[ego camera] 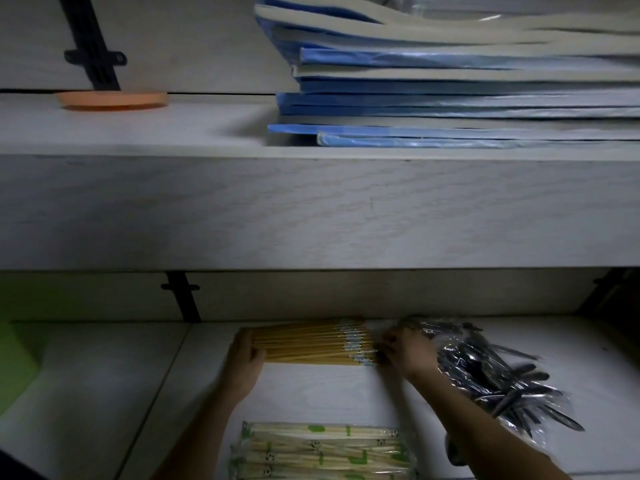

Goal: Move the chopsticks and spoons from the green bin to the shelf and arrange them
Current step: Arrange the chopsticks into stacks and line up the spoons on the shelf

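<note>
Cutlery on shelf (pixel 104 375)
Yellow chopstick bundle (pixel 311 344) crosswise at back, bagged spoons (pixel 491 372) beside it, pale chopstick pack (pixel 322 452) in front

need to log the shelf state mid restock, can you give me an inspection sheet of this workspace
surface: pale wood-grain lower shelf board, dimly lit
job's things: bundle of yellow wooden chopsticks lying crosswise near the back; clear pack of pale chopsticks with green print nearer the front; clear plastic bag of dark spoons at the right; green bin at the left edge
clutter: flat orange round disc and stack of blue and grey flat packs on the upper shelf
grippers: left hand grips the yellow bundle's left end; right hand holds its right end
cables: nothing seen
surroundings: black shelf brackets on the back panel
</note>
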`<state>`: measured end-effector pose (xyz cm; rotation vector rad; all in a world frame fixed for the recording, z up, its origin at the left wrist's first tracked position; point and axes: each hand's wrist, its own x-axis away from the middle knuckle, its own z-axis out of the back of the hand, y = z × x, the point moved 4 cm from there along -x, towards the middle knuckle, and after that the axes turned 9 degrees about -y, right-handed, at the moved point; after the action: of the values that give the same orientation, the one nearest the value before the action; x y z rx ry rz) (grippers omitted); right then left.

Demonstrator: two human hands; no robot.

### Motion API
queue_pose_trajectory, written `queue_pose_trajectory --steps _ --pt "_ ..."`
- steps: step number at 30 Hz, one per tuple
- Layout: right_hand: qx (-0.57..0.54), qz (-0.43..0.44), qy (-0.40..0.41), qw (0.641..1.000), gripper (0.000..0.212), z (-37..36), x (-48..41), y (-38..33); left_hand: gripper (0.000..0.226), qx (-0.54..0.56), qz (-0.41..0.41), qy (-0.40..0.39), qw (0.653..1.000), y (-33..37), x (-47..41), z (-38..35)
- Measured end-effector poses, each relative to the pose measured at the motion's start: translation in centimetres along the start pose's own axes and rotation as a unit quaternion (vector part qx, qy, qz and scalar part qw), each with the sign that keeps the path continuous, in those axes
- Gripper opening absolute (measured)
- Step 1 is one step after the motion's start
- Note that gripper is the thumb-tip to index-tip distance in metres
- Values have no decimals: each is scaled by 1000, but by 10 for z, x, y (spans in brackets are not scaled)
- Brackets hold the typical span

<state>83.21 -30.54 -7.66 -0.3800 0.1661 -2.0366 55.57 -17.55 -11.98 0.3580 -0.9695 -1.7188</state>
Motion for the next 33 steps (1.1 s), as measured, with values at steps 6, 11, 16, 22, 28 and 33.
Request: queue_pose_trajectory --steps 6,11,16,22,28,33 --pt "-13 -20 -14 1000 23 -4 3 -5 55 2 13 5 1000 -1 -4 -6" --pt "-26 -13 4 1000 22 -3 8 -13 56 8 9 18 1000 0 -2 -6" --pt "-68 -13 -3 998 23 -14 16 -10 55 7 1 28 1000 -15 0 -3" --pt "-53 -13 -7 998 19 -17 16 -21 56 -10 -2 15 1000 -10 0 -7" --pt "-42 -1 -2 999 22 -15 18 -23 91 24 -14 -14 1000 -18 0 -5" --pt "-27 7 -9 1000 22 -15 19 -31 96 -51 -41 -34 997 -17 4 -12"
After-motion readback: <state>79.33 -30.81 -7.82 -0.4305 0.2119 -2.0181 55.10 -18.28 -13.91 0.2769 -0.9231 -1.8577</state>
